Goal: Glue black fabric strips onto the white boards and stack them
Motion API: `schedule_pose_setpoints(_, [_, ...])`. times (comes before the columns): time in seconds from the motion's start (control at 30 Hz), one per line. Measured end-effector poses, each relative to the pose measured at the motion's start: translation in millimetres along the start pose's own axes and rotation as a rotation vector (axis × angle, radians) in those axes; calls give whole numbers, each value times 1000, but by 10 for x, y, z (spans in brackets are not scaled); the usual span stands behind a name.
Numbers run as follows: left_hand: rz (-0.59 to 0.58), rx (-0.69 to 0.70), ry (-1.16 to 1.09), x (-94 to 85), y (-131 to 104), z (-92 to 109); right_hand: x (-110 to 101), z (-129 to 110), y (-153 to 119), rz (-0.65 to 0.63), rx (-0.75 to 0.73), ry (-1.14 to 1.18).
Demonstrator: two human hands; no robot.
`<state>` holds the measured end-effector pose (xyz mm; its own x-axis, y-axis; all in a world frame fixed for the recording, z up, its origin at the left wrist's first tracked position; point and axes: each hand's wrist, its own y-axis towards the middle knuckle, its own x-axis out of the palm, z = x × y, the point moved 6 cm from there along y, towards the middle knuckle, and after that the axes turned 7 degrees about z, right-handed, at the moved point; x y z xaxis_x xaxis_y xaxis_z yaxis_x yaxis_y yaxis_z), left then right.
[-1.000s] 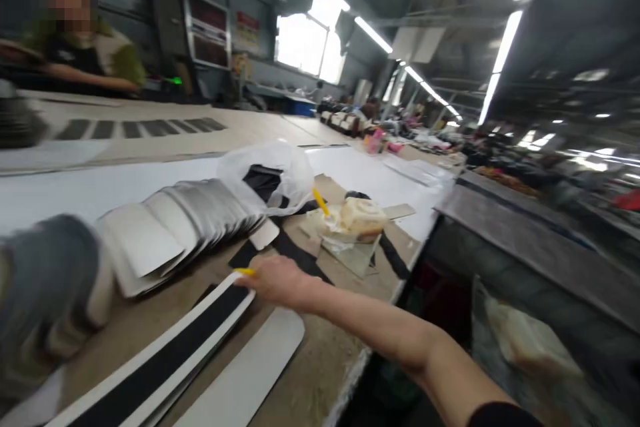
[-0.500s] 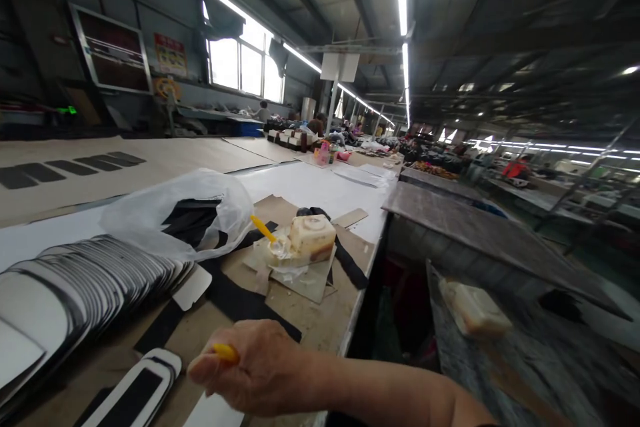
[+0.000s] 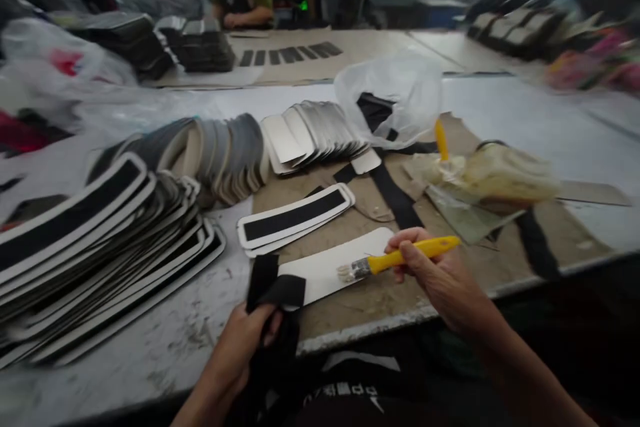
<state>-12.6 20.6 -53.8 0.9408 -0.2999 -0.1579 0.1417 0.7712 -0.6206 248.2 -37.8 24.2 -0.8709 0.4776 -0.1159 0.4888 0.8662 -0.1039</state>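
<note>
Lettering [image 3: 345, 389] on dark clothing [image 3: 345, 410], unreadable; right grip [image 3: 440, 281] pinching yellow brush [image 3: 386, 261], left grip [image 3: 245, 337] pinching black strip [image 3: 286, 291].

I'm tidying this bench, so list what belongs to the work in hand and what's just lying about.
Likely in use:
- brush, in the right hand
- black strip, in the left hand
- white piece, below the bristles
- banded pieces, similarly white and black

Seemingly lying about:
- clear bag
- red-marked bag
- pink items, too blurred to identify
</note>
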Motion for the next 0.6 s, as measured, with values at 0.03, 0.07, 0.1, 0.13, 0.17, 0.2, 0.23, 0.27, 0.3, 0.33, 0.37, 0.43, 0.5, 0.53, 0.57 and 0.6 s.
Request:
schedule_pose_setpoints(0.03, [32,-31,-41,-92,-24,-81,78,66,-11,-14,19,22])
schedule_pose_setpoints(0.07, [47,-46,-86,-143,-31,-125,155,116,-33,-28,32,45])
schedule_pose_setpoints(0.1, [46,-58,-132,-165,-25,-146,226,151,-60,-37,41,69])
schedule_pose_setpoints(0.13, [31,-66,-175,-169,-14,-149,289,173,-87,-42,45,86])
schedule_pose_setpoints(0.17, [8,-72,-211,-168,-5,-143,339,183,-108,-37,40,95])
schedule_pose_setpoints(0.2, [-24,-87,-256,-166,-2,-135,377,184,-120,-25,30,97])
schedule_pose_setpoints(0.23, [-62,-110,-316,-168,-5,-131,404,179,-123,-6,16,95])
schedule_pose_setpoints(0.27, [-97,-139,-390,-179,-14,-128,423,173,-119,18,1,92])
schedule_pose_setpoints(0.3, [-121,-169,-467,-199,-25,-126,441,169,-112,40,-10,89])
schedule_pose_setpoints(0.33, [-134,-191,-531,-226,-36,-124,462,168,-103,53,-15,89])
schedule_pose_setpoints(0.37, [-133,-204,-568,-255,-42,-120,491,173,-95,57,-13,91])
schedule_pose_setpoints(0.43, [-114,-192,-531,-294,-38,-104,568,199,-84,43,4,97])
schedule_pose_setpoints(0.5, [-116,-150,-414,-280,-13,-70,658,235,-80,19,17,102])
schedule_pose_setpoints(0.53, [-119,-125,-347,-260,7,-49,699,255,-78,11,20,101])
schedule_pose_setpoints(0.57, [-121,-102,-287,-238,31,-29,735,276,-75,8,21,95])
schedule_pose_setpoints(0.6, [-119,-83,-236,-217,58,-13,765,297,-71,8,20,86])
